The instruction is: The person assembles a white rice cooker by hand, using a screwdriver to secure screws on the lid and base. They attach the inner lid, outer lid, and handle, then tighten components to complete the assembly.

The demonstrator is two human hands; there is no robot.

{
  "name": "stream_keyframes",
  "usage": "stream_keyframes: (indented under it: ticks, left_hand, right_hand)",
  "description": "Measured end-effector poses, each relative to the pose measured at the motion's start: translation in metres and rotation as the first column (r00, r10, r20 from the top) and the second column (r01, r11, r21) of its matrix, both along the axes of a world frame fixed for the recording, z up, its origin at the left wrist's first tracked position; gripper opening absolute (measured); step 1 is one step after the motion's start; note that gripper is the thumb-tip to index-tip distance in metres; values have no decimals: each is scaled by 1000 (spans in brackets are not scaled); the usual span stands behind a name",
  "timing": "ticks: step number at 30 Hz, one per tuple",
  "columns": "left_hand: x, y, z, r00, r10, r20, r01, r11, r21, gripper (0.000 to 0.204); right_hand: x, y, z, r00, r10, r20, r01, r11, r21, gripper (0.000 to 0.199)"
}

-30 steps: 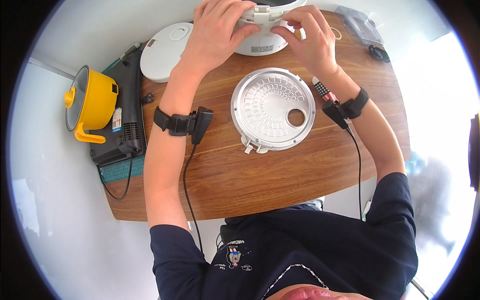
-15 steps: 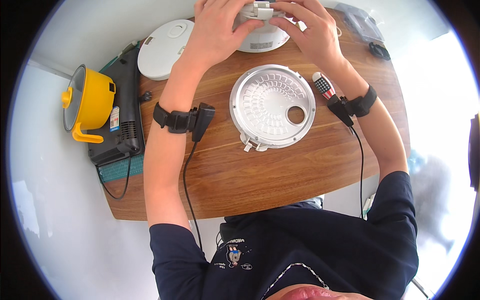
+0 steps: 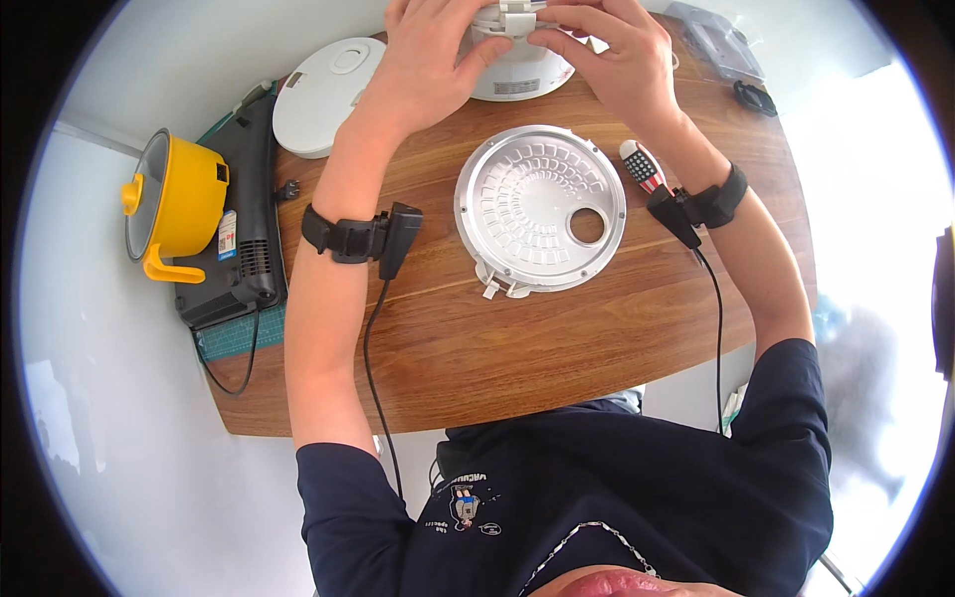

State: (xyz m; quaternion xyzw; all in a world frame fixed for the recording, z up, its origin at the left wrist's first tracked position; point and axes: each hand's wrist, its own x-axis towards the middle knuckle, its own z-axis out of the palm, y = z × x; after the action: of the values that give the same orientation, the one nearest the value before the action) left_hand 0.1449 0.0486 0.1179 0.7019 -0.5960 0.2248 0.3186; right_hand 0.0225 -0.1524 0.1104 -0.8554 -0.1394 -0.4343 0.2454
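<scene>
At the far edge of the table stands a white rice cooker, its top cut off by the picture's upper edge. A small white hinge piece sticks out at its near side. My left hand grips the rim left of this piece, thumb pressed against it, other fingers partly out of view. From the right, my right hand pinches beside the same piece with thumb and forefinger. Nearer to me lies a round silver lid plate with one round hole and small white hinge tabs. A round white cover rests left of the cooker.
On the left a yellow pot lies tilted on a black appliance over a green mat. A flag-patterned screwdriver handle lies by my right wrist. Clear plastic packaging and a black item sit at the far right.
My right thumb and forefinger have shifted slightly left, closer to the hinge piece. My left thumb has drawn back a little to the left. The silver plate stays put on the table.
</scene>
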Motion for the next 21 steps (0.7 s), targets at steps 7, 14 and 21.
stream_keyframes:
  ticks: [7,14,21]
  left_hand:
    - [0,1,-3,1000,-7,4,7,1000,-11,41]
    - [-3,0,-12,999,36,33,-33,994,-102,59]
    - [-8,6,-32,987,147,71,-125,961,-245,60]
  right_hand:
    - [4,4,-4,998,-18,67,19,1000,-16,19]
    - [5,2,-10,983,-67,172,89,988,-123,20]
    - [-13,11,-7,987,-106,123,130,970,-206,20]
